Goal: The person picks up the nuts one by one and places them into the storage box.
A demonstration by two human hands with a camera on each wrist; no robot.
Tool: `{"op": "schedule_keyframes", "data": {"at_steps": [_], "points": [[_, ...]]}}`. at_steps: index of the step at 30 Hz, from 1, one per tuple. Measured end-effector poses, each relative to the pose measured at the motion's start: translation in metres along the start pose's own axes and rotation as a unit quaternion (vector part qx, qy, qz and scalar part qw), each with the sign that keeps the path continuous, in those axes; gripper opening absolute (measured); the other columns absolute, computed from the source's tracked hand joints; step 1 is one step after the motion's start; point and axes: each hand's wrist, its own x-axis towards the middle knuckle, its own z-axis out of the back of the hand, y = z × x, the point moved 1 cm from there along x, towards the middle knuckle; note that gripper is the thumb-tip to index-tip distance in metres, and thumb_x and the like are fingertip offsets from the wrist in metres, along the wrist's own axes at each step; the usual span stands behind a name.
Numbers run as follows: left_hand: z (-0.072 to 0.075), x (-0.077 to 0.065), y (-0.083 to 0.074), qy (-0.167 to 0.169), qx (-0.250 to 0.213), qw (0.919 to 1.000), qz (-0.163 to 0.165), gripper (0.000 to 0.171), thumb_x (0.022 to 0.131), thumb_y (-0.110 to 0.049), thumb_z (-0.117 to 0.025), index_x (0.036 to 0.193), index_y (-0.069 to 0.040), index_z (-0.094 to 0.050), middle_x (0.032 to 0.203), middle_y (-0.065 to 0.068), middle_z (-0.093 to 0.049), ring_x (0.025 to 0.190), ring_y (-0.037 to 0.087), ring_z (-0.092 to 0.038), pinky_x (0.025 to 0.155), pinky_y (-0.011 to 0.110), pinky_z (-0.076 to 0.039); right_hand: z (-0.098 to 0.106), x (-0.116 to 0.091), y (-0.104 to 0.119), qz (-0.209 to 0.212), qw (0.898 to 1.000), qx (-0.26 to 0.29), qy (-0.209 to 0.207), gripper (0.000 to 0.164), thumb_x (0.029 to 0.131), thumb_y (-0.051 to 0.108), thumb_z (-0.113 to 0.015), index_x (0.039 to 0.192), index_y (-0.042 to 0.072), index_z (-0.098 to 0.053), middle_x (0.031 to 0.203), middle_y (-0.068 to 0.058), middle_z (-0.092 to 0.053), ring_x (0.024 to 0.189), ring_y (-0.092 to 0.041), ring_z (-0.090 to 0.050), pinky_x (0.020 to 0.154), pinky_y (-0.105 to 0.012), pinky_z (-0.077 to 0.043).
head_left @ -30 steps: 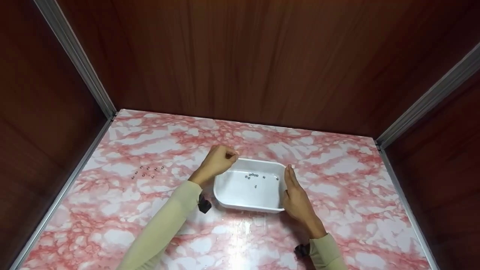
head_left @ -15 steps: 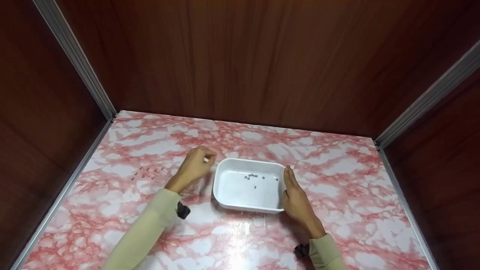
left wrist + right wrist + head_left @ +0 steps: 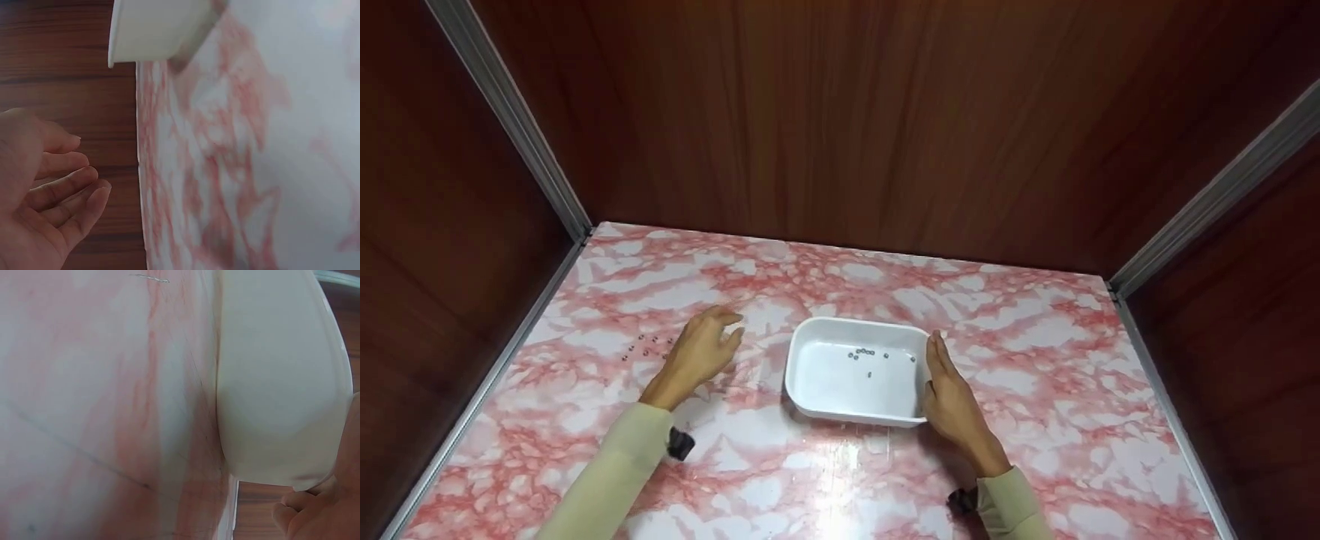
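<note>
A white rectangular tray (image 3: 832, 388) stands mid-table in the head view, with several small metal pieces (image 3: 863, 352) that look like nuts on its floor. My right hand (image 3: 956, 399) holds the tray's right side, fingers stretched along the wall and thumb at the rim. In the right wrist view, its curled fingers (image 3: 287, 512) show past the tray's corner. Left of the tray, my left hand (image 3: 699, 350) hovers over the table with loosely bent fingers and nothing in them. Similar nut-like pieces (image 3: 646, 353) lie scattered just left of it, some partly hidden by the hand.
The red-and-white marbled tabletop (image 3: 780, 480) is enclosed by dark wood panels (image 3: 840, 135) at the back and both sides. Grey metal strips (image 3: 521, 127) run along the corners and side edges.
My left hand has moved from over the tray's left rim leftward to near the scattered pieces, its pinched fingers now loosened apart. The right hand and tray stay put.
</note>
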Motion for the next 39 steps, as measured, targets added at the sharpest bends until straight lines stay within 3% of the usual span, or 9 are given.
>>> {"op": "schedule_keyframes", "data": {"at_steps": [3,6,11,16,18,22,26,31,39], "points": [[0.003,-0.011,0.013,0.008,0.000,0.9999,0.011,0.037,0.102,-0.016,-0.066,0.133,0.004,-0.069,0.140,0.025,-0.065,0.132,0.044,-0.061,0.110,0.058,-0.052,-0.001,0.000,0.000,0.001,1.000,-0.003,-0.001,0.068,0.095,-0.011,-0.047,0.160,-0.012,-0.026,0.171,-0.032,-0.020,0.143,-0.047,-0.050,0.069,-0.031,-0.044],[0.005,-0.022,0.025,0.004,0.012,0.9999,0.005,0.038,0.101,-0.014,-0.067,0.134,0.005,-0.068,0.135,0.025,-0.067,0.113,0.040,-0.071,0.096,0.055,-0.059,0.000,0.000,0.000,-0.003,1.000,-0.002,0.002,0.068,0.096,-0.011,-0.048,0.161,-0.011,-0.025,0.172,-0.030,-0.019,0.144,-0.046,-0.049,0.071,-0.035,-0.046],[0.012,-0.034,0.046,-0.020,0.047,0.9987,-0.002,0.037,0.099,-0.010,-0.068,0.133,0.006,-0.068,0.131,0.023,-0.069,0.092,0.030,-0.070,0.088,0.052,-0.060,0.002,0.001,0.000,-0.002,1.000,0.006,0.006,0.068,0.097,-0.012,-0.047,0.161,-0.012,-0.024,0.173,-0.030,-0.017,0.134,-0.046,-0.058,0.065,-0.030,-0.041],[0.019,-0.044,0.063,-0.043,0.102,0.9937,-0.020,0.033,0.097,-0.007,-0.069,0.128,0.006,-0.070,0.130,0.024,-0.070,0.101,0.039,-0.073,0.090,0.056,-0.060,0.003,0.002,0.001,0.005,1.000,0.004,0.002,0.068,0.096,-0.012,-0.047,0.160,-0.013,-0.024,0.171,-0.032,-0.018,0.132,-0.048,-0.059,0.065,-0.031,-0.041],[0.020,-0.048,0.069,-0.042,0.121,0.9914,-0.024,0.031,0.098,-0.007,-0.068,0.126,0.006,-0.071,0.129,0.024,-0.071,0.111,0.042,-0.072,0.091,0.057,-0.060,0.002,0.001,0.001,0.003,1.000,0.005,0.002,0.068,0.096,-0.012,-0.047,0.160,-0.013,-0.024,0.171,-0.032,-0.018,0.133,-0.048,-0.058,0.065,-0.032,-0.042],[0.021,-0.054,0.079,-0.039,0.163,0.9852,-0.037,0.025,0.098,-0.006,-0.068,0.120,0.005,-0.073,0.123,0.024,-0.073,0.111,0.043,-0.071,0.091,0.057,-0.061,0.002,0.001,0.001,-0.008,1.000,0.006,0.003,0.067,0.097,-0.012,-0.048,0.160,-0.013,-0.024,0.172,-0.031,-0.017,0.135,-0.046,-0.057,0.068,-0.033,-0.045],[0.022,-0.057,0.087,-0.041,0.210,0.9755,-0.051,0.018,0.096,-0.003,-0.072,0.111,0.005,-0.075,0.112,0.022,-0.076,0.102,0.042,-0.073,0.088,0.055,-0.062,0.001,0.001,0.001,-0.014,1.000,0.004,0.005,0.068,0.098,-0.011,-0.048,0.161,-0.012,-0.024,0.173,-0.029,-0.017,0.144,-0.046,-0.050,0.076,-0.039,-0.050],[0.023,-0.058,0.092,-0.042,0.233,0.9693,-0.066,0.004,0.096,-0.001,-0.071,0.094,0.000,-0.075,0.094,0.015,-0.077,0.082,0.037,-0.073,0.071,0.050,-0.062,0.001,0.001,0.001,-0.017,1.000,0.006,0.002,0.068,0.098,-0.011,-0.049,0.161,-0.011,-0.024,0.172,-0.029,-0.018,0.146,-0.046,-0.046,0.079,-0.041,-0.050],[0.022,-0.059,0.095,-0.057,0.265,0.9576,-0.098,0.028,0.091,0.010,-0.066,0.070,-0.008,-0.061,0.068,0.007,-0.065,0.052,0.018,-0.054,0.048,0.044,-0.054,0.001,0.000,0.002,-0.020,1.000,0.007,0.000,0.069,0.097,-0.010,-0.049,0.161,-0.011,-0.024,0.172,-0.029,-0.019,0.150,-0.046,-0.042,0.090,-0.046,-0.053]]}}
